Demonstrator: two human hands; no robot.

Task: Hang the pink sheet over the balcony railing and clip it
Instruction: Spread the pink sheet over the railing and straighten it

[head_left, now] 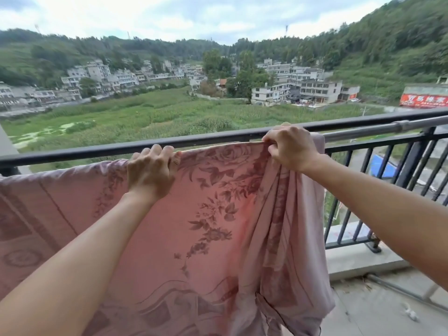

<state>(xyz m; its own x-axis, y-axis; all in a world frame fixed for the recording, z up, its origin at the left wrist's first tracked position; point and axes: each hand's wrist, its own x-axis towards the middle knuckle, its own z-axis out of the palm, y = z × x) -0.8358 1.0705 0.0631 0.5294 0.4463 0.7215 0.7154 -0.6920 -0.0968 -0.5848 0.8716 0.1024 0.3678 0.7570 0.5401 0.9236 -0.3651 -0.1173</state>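
Your left hand (151, 172) grips the top fold of the pink floral sheet (206, 226), fingers curled over its edge. To the right, your right hand (291, 147) pinches the same edge where the cloth bunches. The sheet hangs on the near side of the black balcony railing (97, 151), draped over the silver pole (388, 127) that sticks out to the right.

My pink sheet (206, 214) bears darker mauve roses and leaves; behind it, the balcony railing (97, 151) is black.
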